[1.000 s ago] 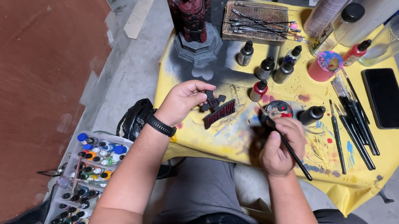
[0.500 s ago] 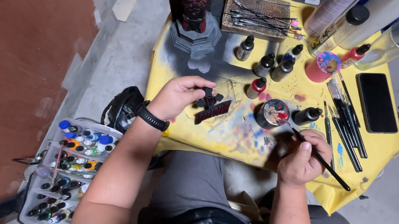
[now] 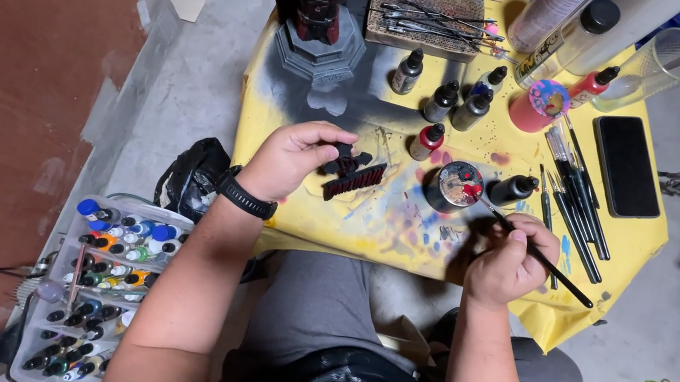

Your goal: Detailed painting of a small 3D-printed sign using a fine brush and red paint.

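My left hand (image 3: 289,158), with a black watch at the wrist, grips a small dark model part (image 3: 352,175) with a dark red ribbed edge, held over the yellow table cover (image 3: 623,240). My right hand (image 3: 508,265) holds a thin black paintbrush (image 3: 531,249); its red-tipped end rests in a small round pot (image 3: 454,186) with paint on its lid. A black dropper bottle (image 3: 511,189) lies just right of the pot. A red-capped bottle (image 3: 427,140) stands behind it.
A dark red figure on a grey base (image 3: 317,19) stands at the back left. Several dropper bottles (image 3: 454,100), a tool block (image 3: 427,14), spare brushes (image 3: 575,196), a phone (image 3: 627,166) and a clear cup (image 3: 651,63) crowd the table. A tray of paint bottles (image 3: 93,288) sits on the floor left.
My right hand has pulled back toward me and to the right, and the brush tip now dips into the round pot. The left hand still holds the part in place.
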